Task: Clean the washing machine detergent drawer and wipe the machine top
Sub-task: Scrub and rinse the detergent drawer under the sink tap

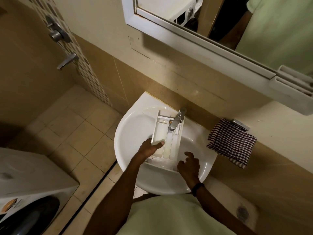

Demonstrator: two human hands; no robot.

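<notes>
Room: we look down into a beige-tiled bathroom, with a white sink point(128, 133) on the wall under a mirror point(254, 22).
Cut off: the washing machine point(30, 175) runs out of the lower left corner, well to the left of the left hand point(149, 148).
Hard to make out: the drawer's far end sits behind the faucet point(177, 120). The near end is blurred, and we cannot tell water from residue there.
Drawer point(159, 133): white plastic, long, split into lengthwise compartments. It lies in the sink between the two hands, with its far end up toward the faucet.
Left hand: it grips the drawer's left wall, thumb laid inside the compartment and fingers outside.
Right hand point(189, 165): its fingers are loosely curled just right of the drawer's near corner. We cannot tell whether it has hold of the drawer.
Wristband point(197, 189): dark, on the right wrist.
Checked cloth point(232, 143): it hangs on the wall, right of the right hand.
</notes>
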